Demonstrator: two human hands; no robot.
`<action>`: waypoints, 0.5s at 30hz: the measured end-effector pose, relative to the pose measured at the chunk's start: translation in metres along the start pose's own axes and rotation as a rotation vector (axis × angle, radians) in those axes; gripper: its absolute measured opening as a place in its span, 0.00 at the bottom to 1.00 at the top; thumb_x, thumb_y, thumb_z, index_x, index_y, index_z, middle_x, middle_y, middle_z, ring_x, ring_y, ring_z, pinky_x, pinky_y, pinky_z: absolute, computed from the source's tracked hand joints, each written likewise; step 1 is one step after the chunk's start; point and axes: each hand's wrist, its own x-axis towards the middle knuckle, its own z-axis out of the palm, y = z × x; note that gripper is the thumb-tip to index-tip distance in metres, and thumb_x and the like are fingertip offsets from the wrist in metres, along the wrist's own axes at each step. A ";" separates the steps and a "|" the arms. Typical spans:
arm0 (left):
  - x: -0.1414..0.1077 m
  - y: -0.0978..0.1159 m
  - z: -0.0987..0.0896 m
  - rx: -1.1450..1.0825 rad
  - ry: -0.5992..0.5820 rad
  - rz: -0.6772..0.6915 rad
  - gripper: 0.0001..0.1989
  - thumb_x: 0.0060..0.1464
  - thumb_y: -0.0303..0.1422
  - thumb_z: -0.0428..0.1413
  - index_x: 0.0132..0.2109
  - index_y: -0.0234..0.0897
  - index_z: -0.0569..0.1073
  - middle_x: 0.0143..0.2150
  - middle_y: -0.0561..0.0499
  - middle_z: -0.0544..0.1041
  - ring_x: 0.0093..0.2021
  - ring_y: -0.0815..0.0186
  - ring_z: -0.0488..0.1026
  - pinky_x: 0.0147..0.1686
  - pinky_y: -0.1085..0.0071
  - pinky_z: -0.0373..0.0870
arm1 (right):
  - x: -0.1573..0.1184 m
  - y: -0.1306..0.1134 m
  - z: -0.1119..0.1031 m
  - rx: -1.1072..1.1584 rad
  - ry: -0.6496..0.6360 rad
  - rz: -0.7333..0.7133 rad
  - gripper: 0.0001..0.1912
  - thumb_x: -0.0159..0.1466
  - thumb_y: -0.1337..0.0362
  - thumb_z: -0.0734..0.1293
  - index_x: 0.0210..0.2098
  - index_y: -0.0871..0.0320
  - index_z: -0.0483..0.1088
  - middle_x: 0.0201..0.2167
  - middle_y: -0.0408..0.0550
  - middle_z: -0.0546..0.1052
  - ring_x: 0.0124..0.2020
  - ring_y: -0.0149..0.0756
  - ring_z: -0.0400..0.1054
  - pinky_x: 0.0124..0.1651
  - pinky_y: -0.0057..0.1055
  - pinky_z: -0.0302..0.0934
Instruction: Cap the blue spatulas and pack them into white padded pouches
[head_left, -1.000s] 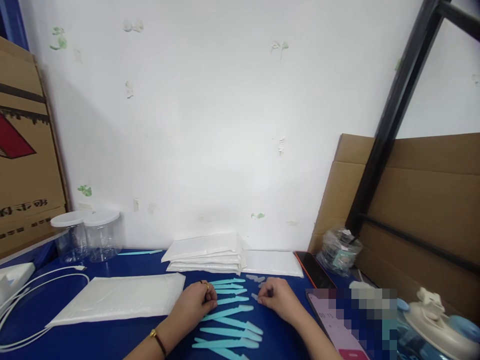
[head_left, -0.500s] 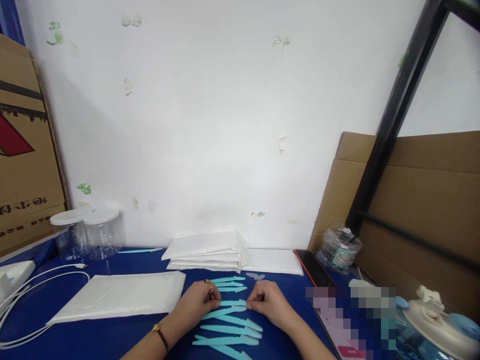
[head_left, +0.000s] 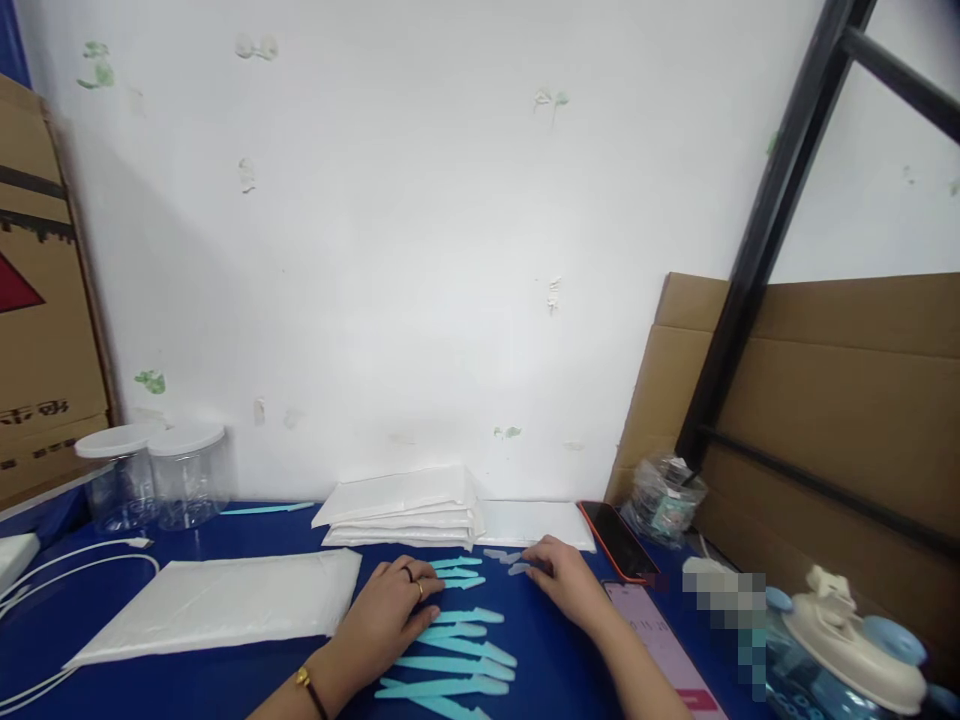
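Several turquoise eyebrow razors [head_left: 457,663] lie in a rough column on the blue tabletop, some crossing. My left hand [head_left: 394,610] rests at the handle ends of an upper group of razors [head_left: 459,573], its fingers stretched over them and its thumb apart. The fingertips partly hide those handles. On the right, small translucent blade caps [head_left: 517,568] lie in a little cluster. My right hand [head_left: 566,580] is beside them, thumb and forefinger apart, with the tips at the nearest cap.
A stack of white packets [head_left: 401,505] stands by the wall; another white packet [head_left: 217,605] lies left. Two clear jars [head_left: 187,480] and a white cable [head_left: 82,565] are farther left. Phones [head_left: 619,540], a wrapped jar [head_left: 666,500] and a blue bottle [head_left: 840,650] line the right.
My hands have parted. The eyebrow razor between them now lies with the upper group under my left fingers. My right hand has moved up and right, and another cap lies in the cluster.
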 end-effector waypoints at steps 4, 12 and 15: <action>-0.002 0.010 -0.002 0.065 -0.003 0.043 0.16 0.59 0.41 0.48 0.53 0.49 0.68 0.49 0.52 0.72 0.48 0.61 0.65 0.46 0.64 0.58 | 0.002 -0.007 0.016 0.085 -0.049 -0.049 0.09 0.55 0.71 0.65 0.29 0.55 0.77 0.30 0.46 0.75 0.33 0.35 0.69 0.37 0.26 0.59; -0.001 0.015 -0.007 0.045 -0.054 0.048 0.16 0.60 0.43 0.47 0.53 0.49 0.69 0.48 0.52 0.72 0.47 0.60 0.66 0.45 0.64 0.59 | 0.003 -0.022 0.033 0.164 -0.036 -0.069 0.09 0.54 0.72 0.66 0.29 0.55 0.77 0.28 0.45 0.75 0.29 0.33 0.67 0.33 0.25 0.58; -0.001 0.013 -0.005 -0.010 -0.067 0.060 0.17 0.60 0.42 0.47 0.54 0.48 0.68 0.49 0.52 0.72 0.49 0.60 0.66 0.47 0.63 0.61 | 0.005 -0.024 0.036 0.171 -0.027 -0.077 0.09 0.54 0.72 0.66 0.28 0.55 0.77 0.28 0.45 0.74 0.29 0.32 0.68 0.32 0.25 0.58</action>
